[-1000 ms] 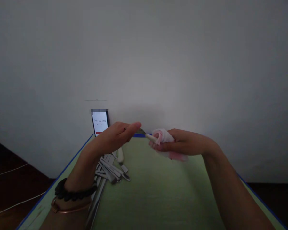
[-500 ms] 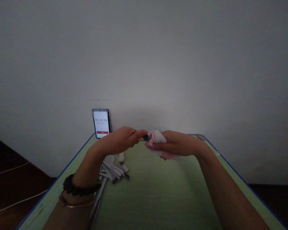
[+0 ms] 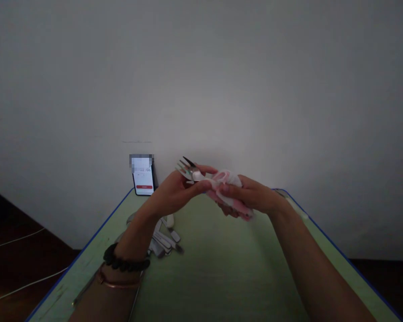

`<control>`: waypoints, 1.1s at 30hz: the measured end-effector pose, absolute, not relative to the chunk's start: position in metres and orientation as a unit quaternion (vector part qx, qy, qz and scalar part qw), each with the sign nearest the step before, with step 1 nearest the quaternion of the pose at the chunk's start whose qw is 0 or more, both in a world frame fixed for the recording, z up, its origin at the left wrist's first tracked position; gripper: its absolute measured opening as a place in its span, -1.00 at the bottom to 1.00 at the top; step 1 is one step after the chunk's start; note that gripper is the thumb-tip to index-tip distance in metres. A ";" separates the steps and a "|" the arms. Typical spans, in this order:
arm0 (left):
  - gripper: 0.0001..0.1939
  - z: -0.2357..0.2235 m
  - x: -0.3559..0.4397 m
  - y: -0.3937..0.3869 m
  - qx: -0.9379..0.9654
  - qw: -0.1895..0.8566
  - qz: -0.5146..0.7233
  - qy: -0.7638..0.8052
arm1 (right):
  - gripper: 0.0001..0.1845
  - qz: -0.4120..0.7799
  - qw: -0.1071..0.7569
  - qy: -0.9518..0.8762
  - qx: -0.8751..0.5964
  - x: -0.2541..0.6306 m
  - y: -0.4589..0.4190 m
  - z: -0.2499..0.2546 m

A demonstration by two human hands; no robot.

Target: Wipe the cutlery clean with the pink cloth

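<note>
My left hand [image 3: 174, 194] is closed around a fork [image 3: 186, 171], gripping it near the neck. Its metal tines point up and to the left, and a bit of white handle shows below them. A pink and white cloth [image 3: 237, 201] is bunched in my right hand [image 3: 246, 192], whose thumb presses it from above. The cloth meets the fork's handle between the two hands, and the rest of the handle is hidden by the cloth and fingers.
Under my left forearm lies a pile of cutlery [image 3: 163, 241] on the green table [image 3: 215, 268]. A phone [image 3: 143, 181] showing a timer leans on the wall at the back left. Some thin items [image 3: 290, 199] rest near the far right corner.
The fork's tines have come into view above my left hand, where only a dark bit of metal showed. My left hand has turned, and the cloth is now less bunched.
</note>
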State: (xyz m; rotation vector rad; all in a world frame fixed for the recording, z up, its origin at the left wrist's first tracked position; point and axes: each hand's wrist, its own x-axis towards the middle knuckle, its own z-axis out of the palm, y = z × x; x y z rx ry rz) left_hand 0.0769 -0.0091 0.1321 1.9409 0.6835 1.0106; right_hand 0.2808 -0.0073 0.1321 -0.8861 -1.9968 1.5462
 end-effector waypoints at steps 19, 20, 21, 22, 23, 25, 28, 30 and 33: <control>-0.78 0.121 0.077 0.006 0.541 0.553 0.535 0.340 | -0.49 0.536 0.470 -0.596 -0.371 0.279 0.021 0.114; -0.78 0.121 0.078 0.004 0.555 0.555 0.510 0.352 | -0.51 0.557 0.485 -0.573 -0.355 0.275 0.022 0.112; -0.79 0.122 0.079 0.003 0.566 0.560 0.482 0.366 | -0.56 0.579 0.502 -0.545 -0.340 0.271 0.023 0.111; -0.81 0.122 0.079 0.001 0.575 0.566 0.454 0.379 | -0.61 0.602 0.515 -0.514 -0.328 0.267 0.023 0.110; -0.83 0.122 0.079 0.001 0.585 0.570 0.427 0.388 | -0.66 0.623 0.524 -0.485 -0.319 0.265 0.023 0.109; -0.85 0.121 0.079 0.000 0.622 0.562 0.381 0.390 | -0.76 0.654 0.525 -0.450 -0.308 0.261 0.023 0.108; -0.79 0.118 0.080 0.000 0.685 0.524 0.345 0.371 | -0.81 0.677 0.508 -0.439 -0.301 0.262 0.023 0.108; -0.75 0.118 0.081 -0.001 0.692 0.505 0.344 0.385 | -0.84 0.690 0.507 -0.425 -0.293 0.265 0.024 0.108; -0.73 0.120 0.082 -0.001 0.663 0.483 0.368 0.438 | -0.83 0.708 0.503 -0.404 -0.288 0.268 0.026 0.107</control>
